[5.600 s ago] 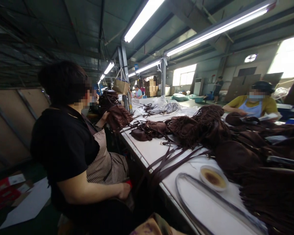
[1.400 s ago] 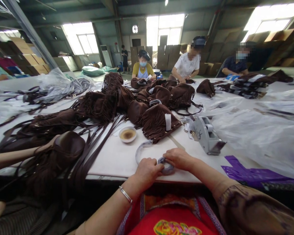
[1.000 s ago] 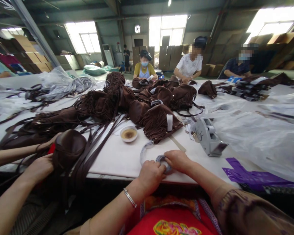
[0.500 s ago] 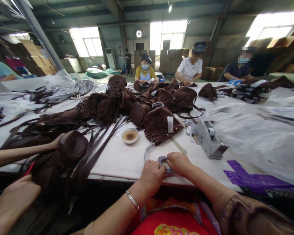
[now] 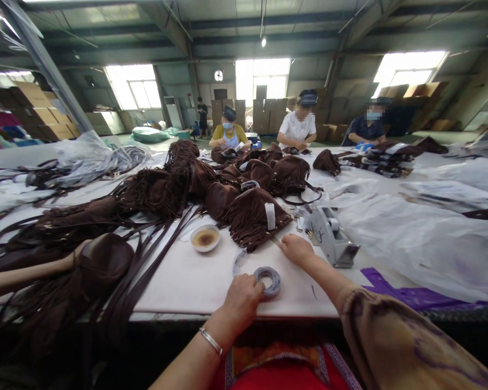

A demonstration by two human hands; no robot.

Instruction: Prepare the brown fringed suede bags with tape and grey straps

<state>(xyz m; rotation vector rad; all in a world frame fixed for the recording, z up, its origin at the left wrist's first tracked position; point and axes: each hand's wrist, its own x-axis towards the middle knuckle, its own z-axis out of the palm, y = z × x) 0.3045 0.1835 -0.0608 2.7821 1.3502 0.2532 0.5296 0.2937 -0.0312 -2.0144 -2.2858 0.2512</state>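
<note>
My left hand (image 5: pixel 242 303), with a silver bangle at its wrist, grips the left side of a grey coiled strap (image 5: pixel 273 287) near the table's front edge. A loose pale tail (image 5: pixel 238 262) curves up beyond my fingers. My right hand (image 5: pixel 296 250) is bent closed over a flat pale strip (image 5: pixel 275 239); most of the strip is hidden under the hand. Just beyond lies a brown fringed bag (image 5: pixel 250 219) with a white tag (image 5: pixel 270 216). To the right of my right hand stands a grey metal tape dispenser (image 5: pixel 335 238).
A white bowl (image 5: pixel 205 238) of brownish contents sits left of the fringed bag. More brown bags (image 5: pixel 154 189) are heaped behind. A neighbour's hand (image 5: pixel 81 253) holds a bag at left. Plastic sheeting (image 5: pixel 410 233) and purple tape (image 5: pixel 384 284) lie right. Co-workers (image 5: pixel 296 127) sit opposite.
My right hand has let go of the coiled strap and moved forward onto the flat strip. My left hand keeps the coil. The neighbour's hand with a red tool has left view.
</note>
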